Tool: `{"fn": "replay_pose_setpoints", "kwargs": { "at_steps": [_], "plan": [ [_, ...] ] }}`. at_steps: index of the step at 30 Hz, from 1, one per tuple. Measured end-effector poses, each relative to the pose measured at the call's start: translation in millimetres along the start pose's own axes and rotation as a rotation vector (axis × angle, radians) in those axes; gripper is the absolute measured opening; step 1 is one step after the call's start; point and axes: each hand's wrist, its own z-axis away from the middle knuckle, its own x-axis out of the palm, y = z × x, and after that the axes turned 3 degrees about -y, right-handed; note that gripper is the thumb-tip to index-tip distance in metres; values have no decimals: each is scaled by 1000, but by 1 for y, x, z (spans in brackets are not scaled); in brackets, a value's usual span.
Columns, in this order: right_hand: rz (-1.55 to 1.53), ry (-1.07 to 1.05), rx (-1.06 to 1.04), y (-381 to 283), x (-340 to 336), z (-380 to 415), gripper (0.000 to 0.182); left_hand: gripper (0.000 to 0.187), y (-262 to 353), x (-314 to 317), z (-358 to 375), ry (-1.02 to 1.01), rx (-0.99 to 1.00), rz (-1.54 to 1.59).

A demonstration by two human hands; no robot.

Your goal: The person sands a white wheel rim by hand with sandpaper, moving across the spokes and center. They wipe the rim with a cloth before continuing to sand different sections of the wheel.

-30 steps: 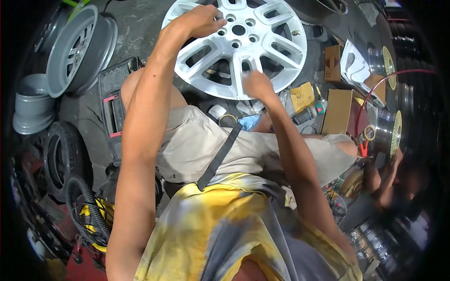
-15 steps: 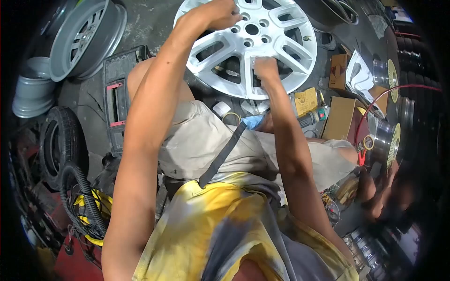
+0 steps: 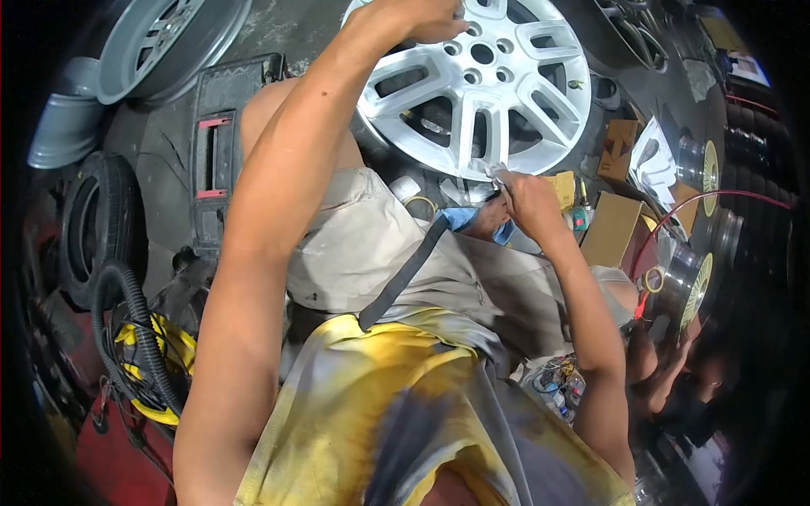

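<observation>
A silver-white alloy wheel (image 3: 494, 101) with paired spokes lies face up at the top centre. My left hand (image 3: 429, 18) has its fingers curled on the wheel's upper left, near the hub; the frame edge cuts off part of the view there. Down at the wheel's near edge, my right hand (image 3: 530, 202) pinches a small crumpled greyish piece (image 3: 496, 172) against the outer lip. Just below that spot, a blue cloth or covering (image 3: 460, 219) surrounds part of a foot between my legs.
A black case (image 3: 211, 160) stands left of my leg, with a tyre (image 3: 103, 228) and a grey rim (image 3: 148, 46) farther left. Opened cardboard boxes (image 3: 614, 229) and shiny rims (image 3: 685, 282) are at right, crossed by a red hose (image 3: 717, 194). A co-worker's arm (image 3: 671, 379) shows at lower right.
My right hand has moved down from between the spokes to the wheel's near outer edge. My left hand stays at the upper left of the wheel. The whole view has shifted slightly.
</observation>
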Motion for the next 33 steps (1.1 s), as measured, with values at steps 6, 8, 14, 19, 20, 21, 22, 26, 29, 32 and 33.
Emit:
{"fn": "replay_pose_setpoints", "kwargs": {
  "at_steps": [6,8,14,19,20,21,22,26,29,32,33],
  "plan": [
    [190,-6,-24,-1,25,-47,16,35,0,17,-16,-3,46,-57],
    [114,-22,36,-5,27,-49,17,36,-1,20,-16,-20,57,-34],
    [-162,-13,163,-14,12,1,26,34,9,2,-7,49,23,31],
    [-163,73,106,-14,21,-5,26,32,13,11,-8,21,23,72],
    [-326,95,94,-20,9,2,30,32,11,9,-7,18,14,66],
    [-368,-19,133,-17,-6,12,40,32,10,6,-6,12,5,57],
    [-368,-21,130,-12,-10,17,40,33,8,4,-5,4,-2,45],
    [-821,38,645,8,-14,19,35,33,5,0,-5,32,35,47],
    [-786,536,364,9,24,12,32,34,8,1,-7,-29,3,-35],
    [-865,626,514,-16,26,9,39,34,7,2,-4,-34,9,-35],
    [-667,546,603,-16,28,10,31,34,6,1,-1,16,11,9]
  ]
}}
